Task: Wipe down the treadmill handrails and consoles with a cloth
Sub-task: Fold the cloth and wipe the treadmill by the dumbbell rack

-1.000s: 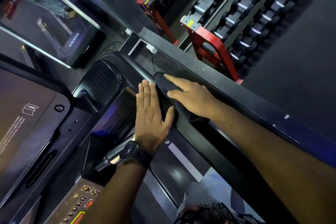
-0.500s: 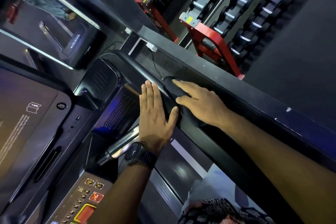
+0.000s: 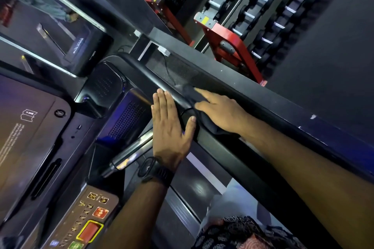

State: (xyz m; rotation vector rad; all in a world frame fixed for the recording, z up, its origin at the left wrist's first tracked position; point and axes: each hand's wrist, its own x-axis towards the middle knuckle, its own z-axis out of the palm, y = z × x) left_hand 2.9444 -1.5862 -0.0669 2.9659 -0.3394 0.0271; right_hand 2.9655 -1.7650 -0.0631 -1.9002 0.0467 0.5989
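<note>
A black treadmill handrail [image 3: 145, 73] runs diagonally from the console corner down to the right. A dark cloth [image 3: 192, 93] lies draped over it. My right hand [image 3: 220, 112] presses the cloth onto the rail with straight fingers. My left hand [image 3: 171, 127], a black watch on its wrist, lies flat with straight fingers against the rail's inner side, its thumb touching the rail by the cloth. The console [image 3: 26, 127] with its dark screen is at the left, and a button panel [image 3: 91, 222] sits at the bottom left.
A metal grip sensor bar [image 3: 129, 151] sticks out under my left hand. The treadmill belt [image 3: 194, 184] lies below. A red dumbbell rack [image 3: 232, 46] with several dumbbells stands beyond the rail at the top right. A mirror [image 3: 50, 22] is at the upper left.
My right hand has slid the cloth down the rail toward me. My left hand stayed flat beside the rail, shifting slightly with it.
</note>
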